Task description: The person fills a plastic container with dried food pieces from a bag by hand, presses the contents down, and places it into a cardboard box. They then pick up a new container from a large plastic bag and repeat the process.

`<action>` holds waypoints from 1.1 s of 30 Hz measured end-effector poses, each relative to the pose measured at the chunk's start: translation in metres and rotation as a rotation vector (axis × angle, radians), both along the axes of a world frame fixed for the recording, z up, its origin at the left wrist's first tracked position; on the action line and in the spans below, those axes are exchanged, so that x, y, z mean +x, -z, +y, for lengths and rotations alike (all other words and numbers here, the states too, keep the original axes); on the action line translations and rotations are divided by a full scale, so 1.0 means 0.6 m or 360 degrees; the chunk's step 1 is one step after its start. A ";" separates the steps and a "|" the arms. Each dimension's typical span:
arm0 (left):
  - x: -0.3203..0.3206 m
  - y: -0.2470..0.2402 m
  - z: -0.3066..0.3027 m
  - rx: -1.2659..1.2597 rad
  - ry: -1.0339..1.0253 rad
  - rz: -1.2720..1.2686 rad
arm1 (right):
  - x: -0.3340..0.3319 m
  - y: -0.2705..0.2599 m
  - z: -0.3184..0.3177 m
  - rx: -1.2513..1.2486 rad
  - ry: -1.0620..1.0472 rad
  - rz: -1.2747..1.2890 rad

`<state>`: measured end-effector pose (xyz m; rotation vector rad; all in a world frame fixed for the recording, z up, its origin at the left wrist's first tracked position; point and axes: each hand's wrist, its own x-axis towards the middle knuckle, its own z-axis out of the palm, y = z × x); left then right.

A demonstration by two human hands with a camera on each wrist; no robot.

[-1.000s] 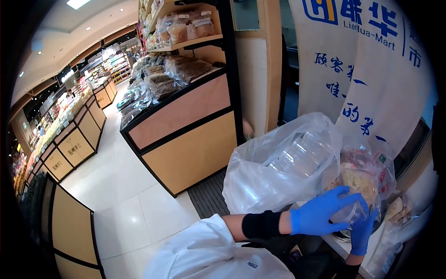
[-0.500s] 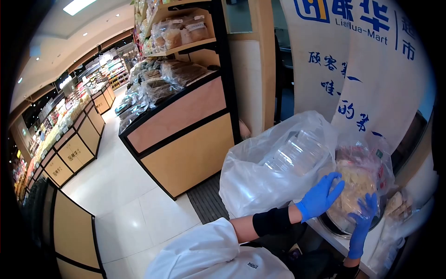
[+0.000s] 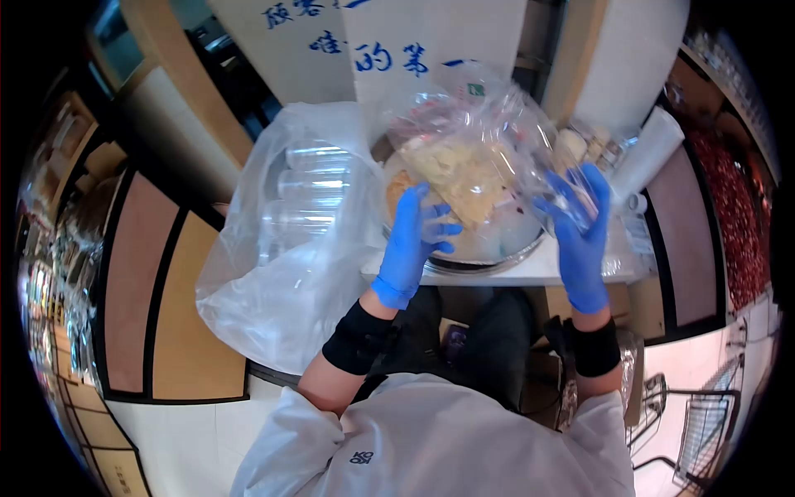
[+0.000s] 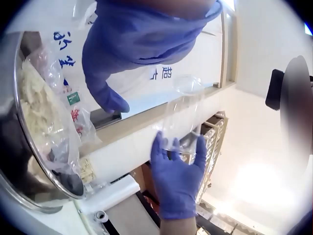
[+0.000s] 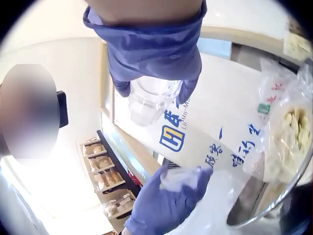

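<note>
My gloved right hand [image 3: 582, 232] holds a clear plastic jar [image 5: 146, 105], its fingers curled round the sides. In the left wrist view the jar [image 4: 183, 115] shows see-through, with nothing visible inside. My gloved left hand [image 3: 408, 244] has its fingers bent round a translucent whitish piece, like a lid [image 5: 178, 179]. Both hands are apart, above the front of a steel bowl [image 3: 489, 267]. In the bowl lies pale sliced food [image 3: 464, 174] in a clear printed plastic bag [image 3: 517, 124], its top loose and crumpled.
A large white plastic bag [image 3: 240, 282] of stacked clear containers [image 3: 306, 195] stands left of the bowl. At the right are a white roll [image 3: 654, 149] and small bagged food [image 3: 580, 145]. A printed curtain [image 3: 431, 58] hangs behind; a wire cart [image 3: 704, 422] stands lower right.
The head view has swung right and down onto the bowl. My hands were together round a clear item, then parted; now they are wider apart, the right one raised with the jar.
</note>
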<state>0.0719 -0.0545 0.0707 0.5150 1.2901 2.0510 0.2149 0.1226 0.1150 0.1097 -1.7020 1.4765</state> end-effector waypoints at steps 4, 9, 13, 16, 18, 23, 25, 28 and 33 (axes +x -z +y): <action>0.040 -0.021 0.045 0.0265 0.0219 0.0147 | -0.019 0.048 -0.001 -0.0384 -0.0406 -0.0488; 0.023 0.026 0.061 0.0028 0.0068 0.0753 | -0.034 0.078 -0.005 0.0144 -0.0180 -0.0662; 0.009 0.041 0.069 0.0133 0.0100 0.0412 | -0.068 0.077 0.005 -0.0075 -0.0205 -0.0447; -0.004 0.052 0.087 0.0518 0.0285 -0.0215 | -0.102 0.097 -0.004 -0.0147 -0.0319 -0.0377; -0.014 0.043 0.082 0.0538 0.0346 -0.0237 | -0.115 0.103 -0.007 0.0061 -0.0278 -0.0536; -0.075 0.064 0.078 0.0496 0.0329 -0.0296 | -0.133 0.149 0.032 0.0300 -0.0077 -0.0666; -0.101 0.079 0.079 0.0494 0.0060 -0.0438 | -0.129 0.183 0.083 0.0111 -0.0104 -0.0839; -0.131 0.102 0.083 0.0605 -0.0055 -0.0401 | -0.128 0.261 0.169 0.0374 0.0131 -0.1104; -0.150 0.121 0.106 0.0418 -0.0210 -0.0199 | -0.178 0.283 0.163 0.1114 0.0532 -0.1180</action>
